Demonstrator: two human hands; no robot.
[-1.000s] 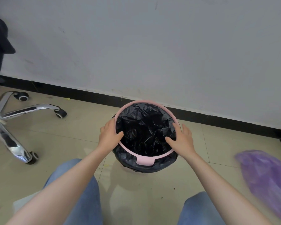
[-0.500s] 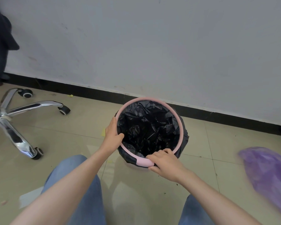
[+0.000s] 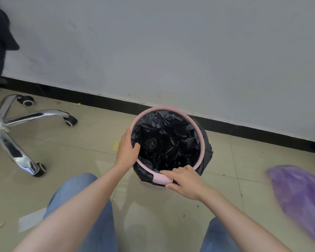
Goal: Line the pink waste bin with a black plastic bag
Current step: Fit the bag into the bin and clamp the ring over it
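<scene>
Your left hand grips the left of the pink ring, thumb inside the black bag; your right hand pinches its near edge.

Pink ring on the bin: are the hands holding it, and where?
Yes. The left hand grips the pink ring at its left side; the right hand grips its near edge.

The bag is crinkled, glossy black plastic; the bin ring smooth matt pink plastic. The chair base is mirror-bright chrome, the floor faintly glossy tile.
</scene>
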